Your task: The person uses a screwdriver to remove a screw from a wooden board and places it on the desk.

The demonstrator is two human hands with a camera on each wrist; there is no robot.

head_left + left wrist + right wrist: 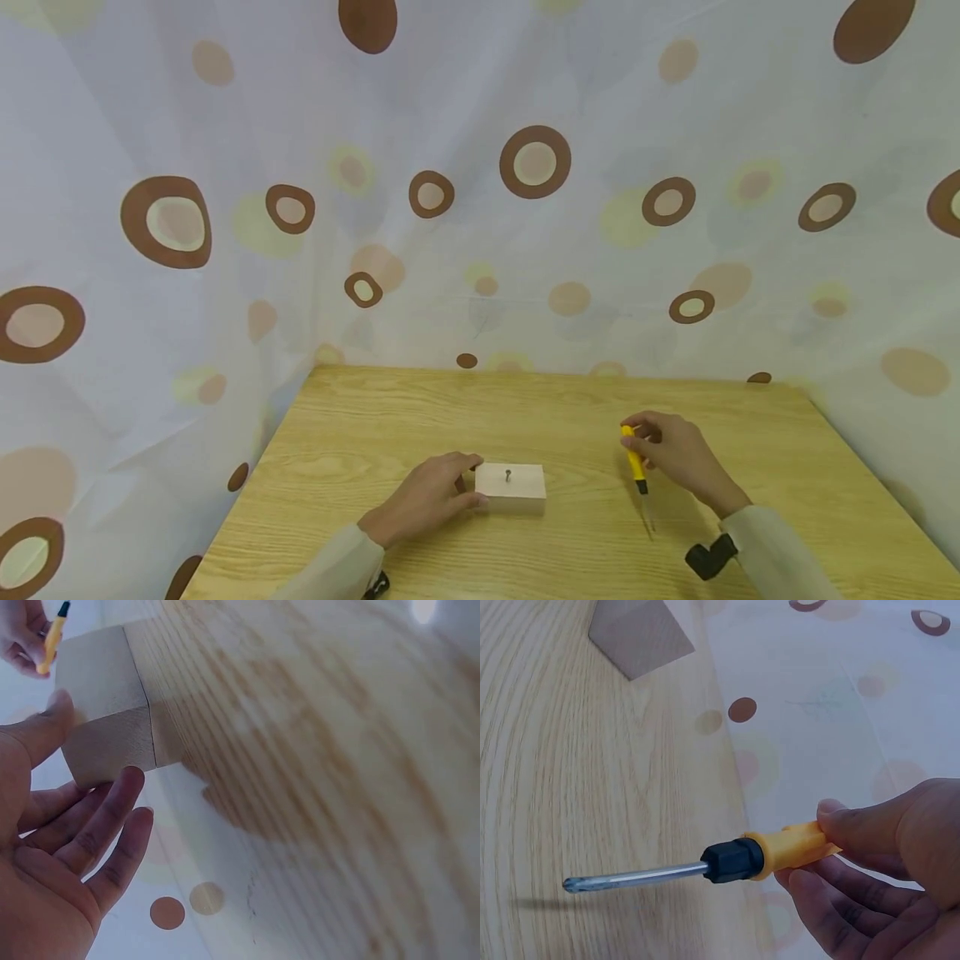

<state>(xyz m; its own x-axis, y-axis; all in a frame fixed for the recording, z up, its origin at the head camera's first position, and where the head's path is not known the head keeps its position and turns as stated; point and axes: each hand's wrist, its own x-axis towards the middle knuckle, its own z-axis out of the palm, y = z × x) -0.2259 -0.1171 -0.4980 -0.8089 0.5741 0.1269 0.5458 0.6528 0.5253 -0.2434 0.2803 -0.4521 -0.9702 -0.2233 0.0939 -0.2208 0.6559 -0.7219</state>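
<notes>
A pale wooden block (510, 503) lies on the table, with a screw (507, 476) standing up from its top face. My left hand (431, 492) holds the block's left end, thumb on the near side and fingers at the far side. In the left wrist view the thumb and fingertips lie around the block's end (112, 742). My right hand (675, 450) pinches a Phillips screwdriver (636, 458) by its yellow handle, well to the right of the block. Its metal shaft (641, 877) points down toward the table; in the right wrist view the tip hangs above the wood.
The wood-grain table (390, 400) runs back to a white curtain (480, 250) with brown and beige dots, which also hangs along both sides. Black wrist straps (711, 557) sit over the light sleeves.
</notes>
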